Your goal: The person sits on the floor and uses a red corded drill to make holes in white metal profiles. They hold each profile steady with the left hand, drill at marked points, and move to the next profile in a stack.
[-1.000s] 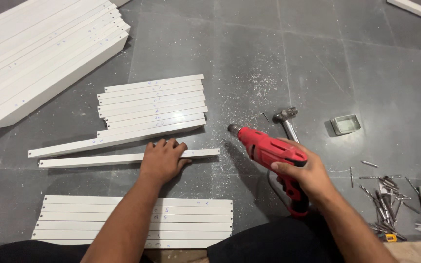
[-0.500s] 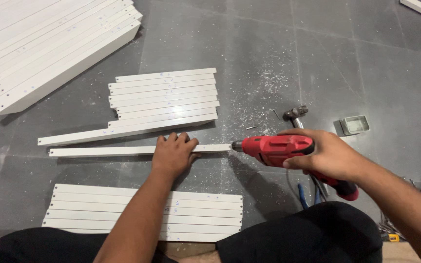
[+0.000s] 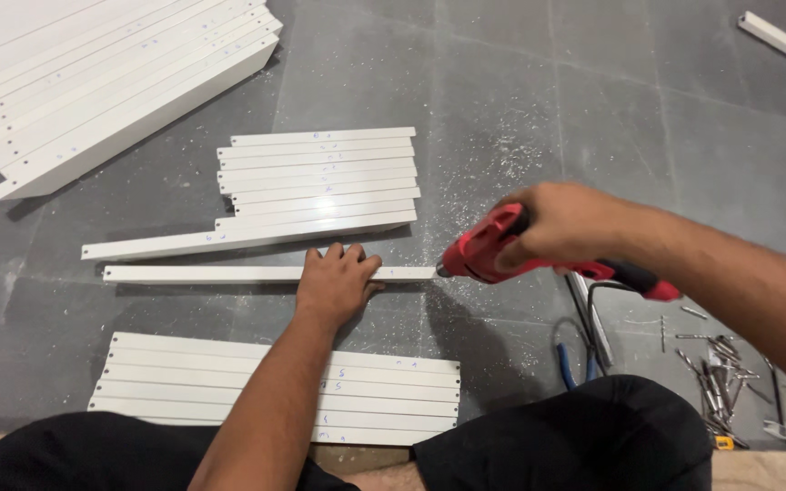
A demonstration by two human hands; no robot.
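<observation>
Left hand (image 3: 334,284) flat on smooth white strip (image 3: 202,273); right hand (image 3: 561,223) grips red drill (image 3: 484,250).

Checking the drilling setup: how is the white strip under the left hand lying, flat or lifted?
Flat: the white strip lies along the floor, left hand pressing it.

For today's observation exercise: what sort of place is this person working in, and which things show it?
Probably a makeshift workshop floor or building site. The right hand holds a red power drill against a white strip pinned by the left hand; drill bits and shavings lie on the grey tiled floor.
</observation>
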